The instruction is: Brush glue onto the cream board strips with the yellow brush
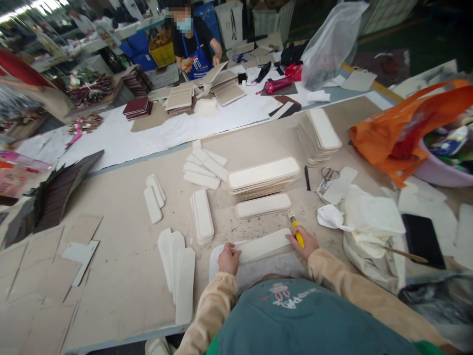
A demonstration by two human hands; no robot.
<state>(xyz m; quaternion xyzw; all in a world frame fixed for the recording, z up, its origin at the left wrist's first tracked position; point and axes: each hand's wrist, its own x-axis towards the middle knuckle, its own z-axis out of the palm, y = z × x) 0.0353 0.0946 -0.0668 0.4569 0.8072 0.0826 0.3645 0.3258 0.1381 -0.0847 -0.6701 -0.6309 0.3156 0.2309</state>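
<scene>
Both my hands are at a long cream strip (264, 245) with rounded corners, low over a pale sheet at the table's front edge. The fingers of my left hand (229, 259) are closed on its left end. My right hand (306, 242) pinches the right end while also gripping a small brush (297, 233) with a yellow handle, its bristles pointing away from me. Just beyond lies a short stack of strips (263, 206), with a taller stack (264, 175) behind it. Left of my hands, several longer strips (185, 281) lie fanned out.
To the right are scissors (328, 177), a white bag-lined container (373, 222) with a stick across it, a black flat object (423, 240) and an orange bag (410, 128). Grey-beige panels (33, 276) lie left. A co-worker (195, 47) stands across the table.
</scene>
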